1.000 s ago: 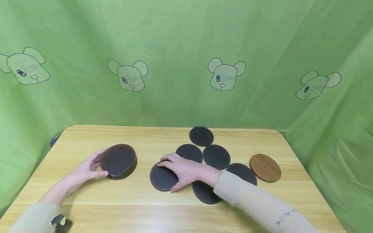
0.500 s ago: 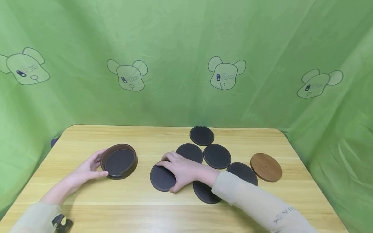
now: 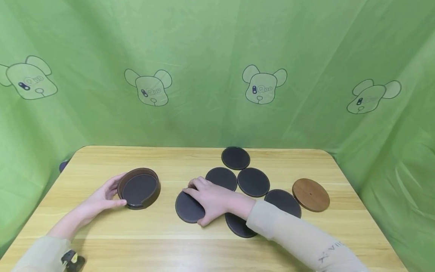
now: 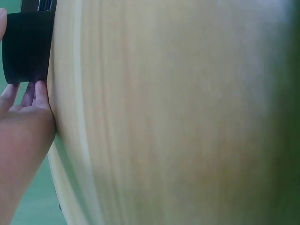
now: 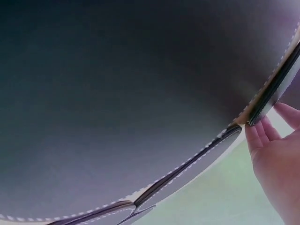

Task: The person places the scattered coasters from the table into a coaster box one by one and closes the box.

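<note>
In the head view my left hand (image 3: 98, 200) grips a round, dark brown coaster holder (image 3: 156, 193) from its left side, thumb at the near rim. A dark round surface with a pale edge fills its inside. The left wrist view shows the holder's black outer wall (image 4: 27, 49) between thumb and fingers. At mid-table my right hand (image 3: 214, 200) spans a round black leather coaster (image 3: 188, 208), fingers at its far edge and thumb at its near edge. In the right wrist view, my right hand (image 5: 279, 157) holds a coaster (image 5: 276, 82) by its stitched rim.
Several other black coasters (image 3: 253, 182) lie flat behind and right of my right hand, one (image 3: 239, 226) partly under the forearm. A brown wooden disc (image 3: 310, 195) lies farther right. The wooden table (image 3: 163, 249) backs onto a green curtain (image 3: 204, 124).
My right hand has edged slightly left over the coaster. My left hand and the coaster holder look the same.
</note>
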Action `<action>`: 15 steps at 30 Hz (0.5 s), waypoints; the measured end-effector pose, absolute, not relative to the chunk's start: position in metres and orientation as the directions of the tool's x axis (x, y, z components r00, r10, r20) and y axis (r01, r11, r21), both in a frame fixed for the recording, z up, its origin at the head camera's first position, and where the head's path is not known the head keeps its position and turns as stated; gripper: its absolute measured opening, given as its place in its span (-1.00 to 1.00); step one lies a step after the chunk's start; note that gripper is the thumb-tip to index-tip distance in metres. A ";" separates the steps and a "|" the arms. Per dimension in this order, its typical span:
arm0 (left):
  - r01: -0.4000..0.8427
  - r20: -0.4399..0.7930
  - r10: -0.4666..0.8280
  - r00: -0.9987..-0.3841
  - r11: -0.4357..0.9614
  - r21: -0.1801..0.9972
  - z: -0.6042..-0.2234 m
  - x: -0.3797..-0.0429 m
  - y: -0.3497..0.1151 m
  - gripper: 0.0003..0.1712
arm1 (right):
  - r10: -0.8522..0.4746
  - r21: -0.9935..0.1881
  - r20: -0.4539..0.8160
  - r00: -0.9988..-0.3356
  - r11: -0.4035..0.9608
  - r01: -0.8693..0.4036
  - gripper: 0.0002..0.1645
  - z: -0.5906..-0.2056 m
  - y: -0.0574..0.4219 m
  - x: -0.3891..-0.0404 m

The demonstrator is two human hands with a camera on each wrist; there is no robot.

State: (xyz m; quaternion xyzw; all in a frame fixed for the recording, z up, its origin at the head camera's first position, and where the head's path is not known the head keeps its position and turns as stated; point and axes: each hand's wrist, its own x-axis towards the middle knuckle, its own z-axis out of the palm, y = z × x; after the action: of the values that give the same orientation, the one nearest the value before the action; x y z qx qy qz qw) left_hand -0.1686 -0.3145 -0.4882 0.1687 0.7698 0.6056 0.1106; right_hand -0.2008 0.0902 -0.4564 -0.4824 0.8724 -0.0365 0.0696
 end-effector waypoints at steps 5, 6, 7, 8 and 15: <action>0.105 0.013 0.386 -0.922 0.218 0.970 -0.488 -0.168 -0.315 0.05 | -0.853 -0.114 -0.072 -0.517 0.522 -0.845 0.27 -0.458 0.089 -0.202; 0.102 0.011 0.385 -0.923 0.218 0.971 -0.488 -0.168 -0.315 0.05 | -0.852 -0.120 -0.070 -0.519 0.523 -0.844 0.28 -0.458 0.089 -0.202; 0.100 0.008 0.384 -0.923 0.219 0.971 -0.488 -0.167 -0.315 0.05 | -0.851 -0.125 -0.064 -0.520 0.524 -0.842 0.28 -0.458 0.089 -0.202; 0.099 0.007 0.383 -0.924 0.219 0.971 -0.487 -0.168 -0.315 0.05 | -0.850 -0.129 -0.062 -0.524 0.527 -0.840 0.28 -0.457 0.089 -0.202; 0.115 0.023 0.386 -0.922 0.217 0.969 -0.487 -0.169 -0.314 0.05 | -0.830 -0.188 -0.031 -0.557 0.552 -0.812 0.27 -0.446 0.086 -0.207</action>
State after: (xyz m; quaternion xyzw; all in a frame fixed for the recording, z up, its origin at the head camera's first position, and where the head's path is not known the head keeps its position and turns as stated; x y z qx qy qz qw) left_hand -0.1685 -0.3143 -0.4872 0.1624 0.7718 0.6045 0.1123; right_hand -0.2070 0.0860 -0.4465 -0.4669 0.8791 -0.0760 0.0578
